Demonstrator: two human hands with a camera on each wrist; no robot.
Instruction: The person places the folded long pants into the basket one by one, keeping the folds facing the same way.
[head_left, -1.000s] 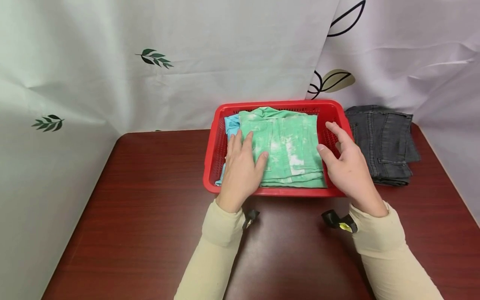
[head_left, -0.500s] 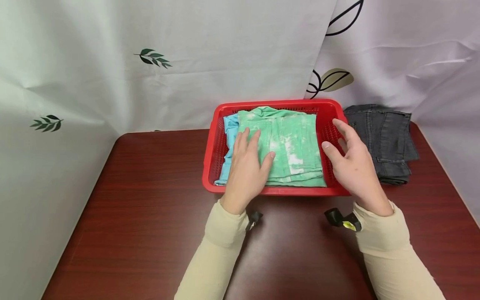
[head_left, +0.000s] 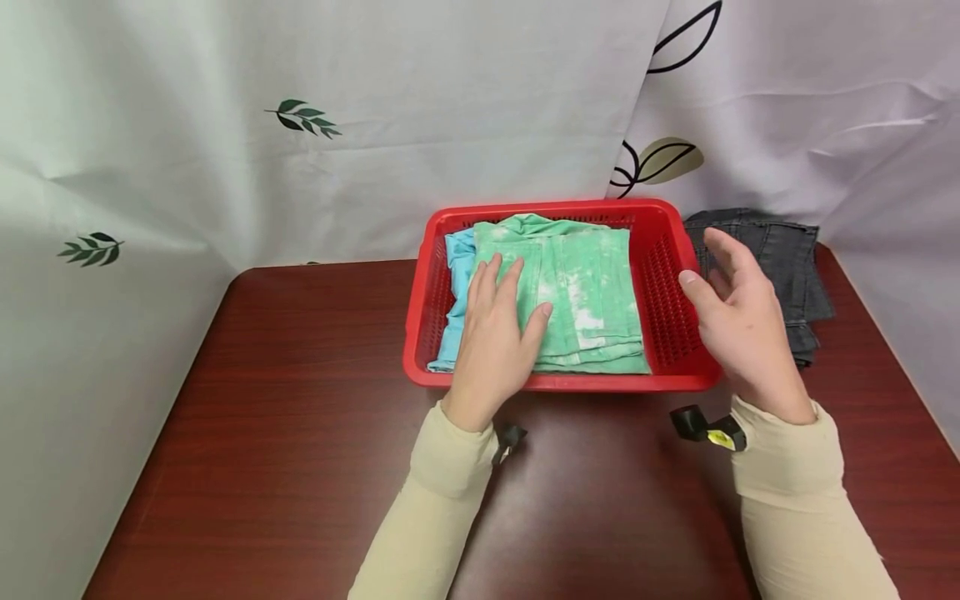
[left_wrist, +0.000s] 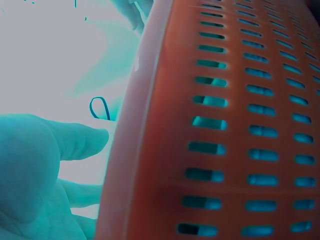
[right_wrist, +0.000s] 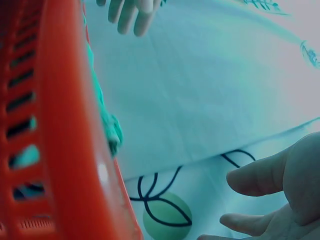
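A folded green-and-white tie-dyed garment (head_left: 592, 287), jeans-like with a pocket and seams, lies in a red plastic basket (head_left: 615, 382). Beside it on the left, a light blue folded cloth (head_left: 460, 308) shows along the basket's inner wall. My left hand (head_left: 491, 342) hovers over the green garment's left part with fingers extended; the left wrist view shows it (left_wrist: 35, 170) above the rim. Over the basket's right rim, my right hand (head_left: 750, 325) has thumb and fingers apart, holding nothing. Behind it are folded dark grey jeans (head_left: 787, 258), partly covered by that hand.
The basket stands on a dark red-brown wooden table (head_left: 300, 400), near its back edge. White curtains (head_left: 450, 100) with leaf prints hang behind and on both sides. A small black wrist camera (head_left: 705, 427) sits at the right sleeve.
My right hand has moved right, away from the green garment towards the dark jeans. The left hand has shifted slightly right, uncovering more of the light blue cloth. The clothes stay in place.
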